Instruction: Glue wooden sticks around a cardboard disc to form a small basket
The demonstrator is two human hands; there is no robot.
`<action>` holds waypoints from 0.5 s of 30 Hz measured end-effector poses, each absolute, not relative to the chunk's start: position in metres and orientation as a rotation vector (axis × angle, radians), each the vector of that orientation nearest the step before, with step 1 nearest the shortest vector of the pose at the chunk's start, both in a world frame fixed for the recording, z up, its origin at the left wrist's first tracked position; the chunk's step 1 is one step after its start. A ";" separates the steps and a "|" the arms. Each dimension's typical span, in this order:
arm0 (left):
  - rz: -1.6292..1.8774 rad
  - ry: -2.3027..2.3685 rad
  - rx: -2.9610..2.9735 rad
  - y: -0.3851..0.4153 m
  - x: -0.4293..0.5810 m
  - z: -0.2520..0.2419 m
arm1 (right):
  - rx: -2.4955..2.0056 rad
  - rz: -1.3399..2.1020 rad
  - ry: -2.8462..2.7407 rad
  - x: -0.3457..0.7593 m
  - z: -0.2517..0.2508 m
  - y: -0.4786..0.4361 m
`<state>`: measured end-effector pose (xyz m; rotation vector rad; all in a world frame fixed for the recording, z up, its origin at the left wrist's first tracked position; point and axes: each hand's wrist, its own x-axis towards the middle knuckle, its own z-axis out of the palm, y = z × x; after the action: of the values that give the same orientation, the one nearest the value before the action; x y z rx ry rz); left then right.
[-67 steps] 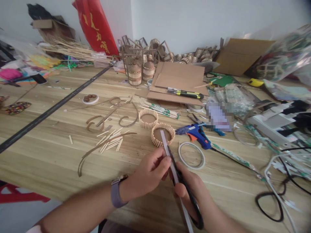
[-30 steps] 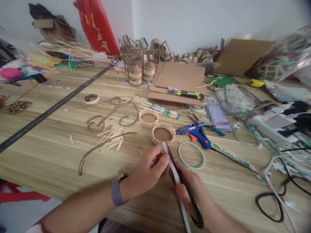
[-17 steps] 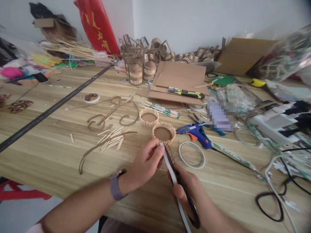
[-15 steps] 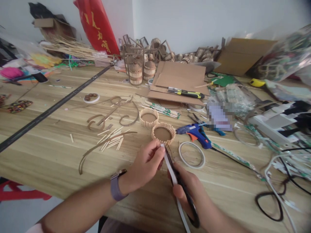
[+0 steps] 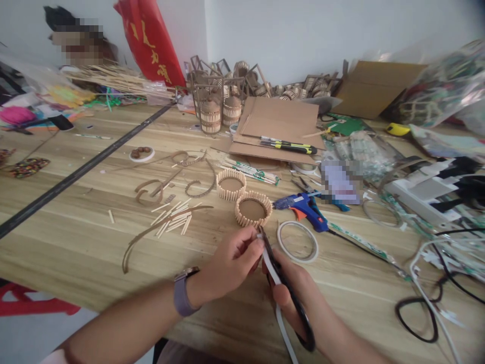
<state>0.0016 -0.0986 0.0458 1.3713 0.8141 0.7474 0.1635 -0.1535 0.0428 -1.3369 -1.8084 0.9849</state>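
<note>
My left hand, with a watch on its wrist, pinches the upper end of a narrow strip with a white face. In my right hand is a pair of black-handled scissors, its blades pointing up toward my left fingertips. The strip runs down along the scissors, past my right thumb, to the table's near edge. Just beyond my hands stand two round stick-walled baskets with brown bases. A roll of double-sided tape lies to the right of them.
A blue glue gun rests right of the baskets. Short sticks and curled brown strips lie to the left. Cardboard sheets with utility knives, small lanterns and a red bag are farther back. Cables cross the right side.
My left fingertips and the strip's end have shifted slightly right and down, closer to the scissor blades. The baskets and tools on the table stay put.
</note>
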 end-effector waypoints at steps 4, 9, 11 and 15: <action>0.745 0.811 1.377 -0.098 0.003 0.049 | -1.386 0.954 -1.767 0.162 0.044 -0.152; 0.876 0.894 1.305 -0.093 0.000 0.054 | -1.446 0.877 -1.793 0.169 0.051 -0.150; 0.958 0.943 1.265 -0.090 -0.002 0.055 | -1.522 0.796 -1.819 0.185 0.058 -0.146; 1.023 0.993 1.223 -0.086 -0.003 0.055 | -1.851 0.433 -1.885 0.247 0.061 -0.136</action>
<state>-0.0026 -0.0862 0.0552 1.2226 0.9934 1.0231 0.2472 -0.1357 0.0615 -1.8511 -1.8855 0.4331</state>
